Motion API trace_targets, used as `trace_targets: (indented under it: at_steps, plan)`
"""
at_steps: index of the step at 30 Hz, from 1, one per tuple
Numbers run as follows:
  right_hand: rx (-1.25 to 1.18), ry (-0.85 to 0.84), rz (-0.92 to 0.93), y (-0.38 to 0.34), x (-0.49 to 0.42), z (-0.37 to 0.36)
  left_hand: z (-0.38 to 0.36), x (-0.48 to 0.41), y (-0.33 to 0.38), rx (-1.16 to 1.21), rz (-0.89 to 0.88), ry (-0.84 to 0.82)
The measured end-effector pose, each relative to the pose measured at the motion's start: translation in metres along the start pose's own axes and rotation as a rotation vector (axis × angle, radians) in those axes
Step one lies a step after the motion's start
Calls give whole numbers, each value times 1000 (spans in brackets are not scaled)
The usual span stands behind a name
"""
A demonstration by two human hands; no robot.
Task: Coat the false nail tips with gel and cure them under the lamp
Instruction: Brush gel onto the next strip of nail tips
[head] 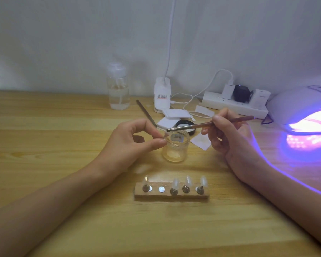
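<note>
surface: wooden table (63, 229) | backdrop: white wall (63, 34) | lamp (304, 112) glowing violet

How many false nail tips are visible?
5: four nail tips on the wooden block, at its first, third, fourth and fifth spots; one seemingly pinched by the left hand above the jar, though blurred.

Left hand (130, 140) pinching nail tip (166, 134) by jar (176, 149), right hand (230, 140) holding brush (202, 125)
</note>
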State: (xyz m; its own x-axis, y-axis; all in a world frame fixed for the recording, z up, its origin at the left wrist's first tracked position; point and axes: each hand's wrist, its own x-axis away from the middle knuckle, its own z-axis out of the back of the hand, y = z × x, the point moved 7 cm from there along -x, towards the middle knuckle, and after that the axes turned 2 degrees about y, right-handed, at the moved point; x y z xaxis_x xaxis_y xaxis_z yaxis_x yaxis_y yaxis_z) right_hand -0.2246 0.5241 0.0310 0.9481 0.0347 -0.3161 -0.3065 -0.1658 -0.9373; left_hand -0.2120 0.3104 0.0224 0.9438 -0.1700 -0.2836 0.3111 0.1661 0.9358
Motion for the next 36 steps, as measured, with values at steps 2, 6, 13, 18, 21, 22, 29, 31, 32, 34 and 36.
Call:
trace_targets:
  at_steps: [2,6,13,18,21,22,29,31,32,34,36]
  plan:
    - [26,9,-14,1,0,0,0,0,0,6,0,-1]
    - [5,59,-37,2,0,5,-1,0,1,2,-6,-10]
    - [33,42,-37,3,0,3,-1,-1,0,-4,-5,-5]
    - [25,-2,1,0,0,-1,1,-1,-1,-21,-7,7]
    - [35,55,-52,4,-1,4,0,-1,-1,-9,-19,-1]
    - [25,60,-51,4,-1,5,-1,-1,0,-8,-25,-7]
    - [45,39,-27,3,-1,3,0,0,1,-15,-54,0]
    - [27,63,-38,4,-1,6,1,-1,1,-16,-61,-3]
    - [10,50,-20,2,-1,5,1,-1,0,-20,-64,-5]
    - [2,3,15,-2,0,1,2,-2,0,-26,-69,-7]
    - [36,-3,6,-1,1,0,2,-2,-1,-29,-76,-11]
